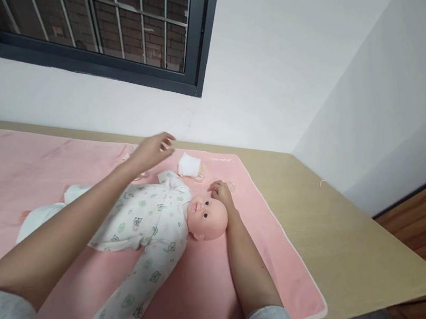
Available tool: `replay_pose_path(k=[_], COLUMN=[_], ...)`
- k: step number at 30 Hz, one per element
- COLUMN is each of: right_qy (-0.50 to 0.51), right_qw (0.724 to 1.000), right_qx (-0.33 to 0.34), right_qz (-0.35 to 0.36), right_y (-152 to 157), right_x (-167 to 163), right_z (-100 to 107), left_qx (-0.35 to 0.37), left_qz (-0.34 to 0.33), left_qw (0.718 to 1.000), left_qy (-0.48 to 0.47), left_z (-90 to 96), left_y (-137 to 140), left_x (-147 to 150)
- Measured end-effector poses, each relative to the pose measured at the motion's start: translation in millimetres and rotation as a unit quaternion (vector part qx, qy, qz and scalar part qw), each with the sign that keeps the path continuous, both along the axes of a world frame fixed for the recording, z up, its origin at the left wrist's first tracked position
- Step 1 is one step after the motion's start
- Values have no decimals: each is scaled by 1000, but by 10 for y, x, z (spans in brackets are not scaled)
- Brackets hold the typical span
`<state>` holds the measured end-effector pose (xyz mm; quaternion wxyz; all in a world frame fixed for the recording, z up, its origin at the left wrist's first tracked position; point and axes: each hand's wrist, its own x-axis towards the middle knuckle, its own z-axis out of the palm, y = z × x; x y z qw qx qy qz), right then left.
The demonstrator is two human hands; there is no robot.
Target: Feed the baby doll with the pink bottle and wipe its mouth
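Note:
A baby doll [208,218] lies on its back on the pink blanket [210,277], its bare head toward the right. It wears a white top [137,218] with green and grey prints, one long sleeve stretched toward the front. Above the doll's far side hangs my left hand [157,147], fingers loosely bent and apart, with nothing seen in them. Close against the far side of the doll's head rests my right hand [221,191], its fingers loosely curled and partly apart. Whether its fingertips press on the head I cannot tell.
Beyond the doll lies a small white folded cloth or pad [190,165], with a clear item [231,185] near my right hand. The blanket covers part of a wooden tabletop [304,210]. A white wall [263,66] and a barred window [129,28] stand behind.

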<state>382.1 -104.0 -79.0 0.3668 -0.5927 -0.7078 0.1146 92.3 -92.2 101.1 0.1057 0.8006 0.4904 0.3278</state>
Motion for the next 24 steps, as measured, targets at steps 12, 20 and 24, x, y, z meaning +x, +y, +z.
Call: replay_pose_path(k=[12, 20, 24], right_qy=[-10, -37, -49], right_qw=[1000, 999, 998], right_qx=[1, -16, -30], right_qz=[-30, 3, 8], right_y=[7, 2, 7], right_x=[19, -43, -108], right_z=[-16, 53, 61], left_qx=[-335, -487, -479], left_qz=[-320, -297, -300], left_qw=[859, 793, 809], left_qy=[219, 215, 163], left_z=[-488, -816, -874], left_y=[153, 160, 161], left_x=[1169, 1409, 1435])
